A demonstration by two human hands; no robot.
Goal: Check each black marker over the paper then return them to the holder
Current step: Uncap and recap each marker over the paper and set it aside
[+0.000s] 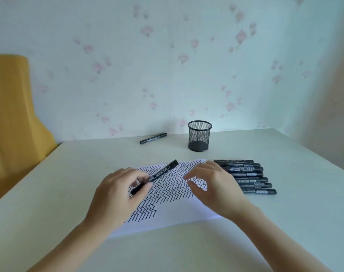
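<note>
The left hand [116, 190] pinches one black marker [154, 176] slanted over the paper [171, 193], cap end away from the wrist, while the right hand [212, 185] hovers close by, empty, fingers loosely curled; it should probably steady the sheet or pull the cap so the tip can draw a short test line. Counted: seven markers in a row [245, 176] just beyond the right hand, one stray marker [153, 138] far ahead beside the single mesh holder [199, 135], which looks empty, one sheet

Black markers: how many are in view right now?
9: one held in the left hand over the paper, one lying left of the mesh holder, and seven in a row right of the paper. The right hand may hide more.
</note>
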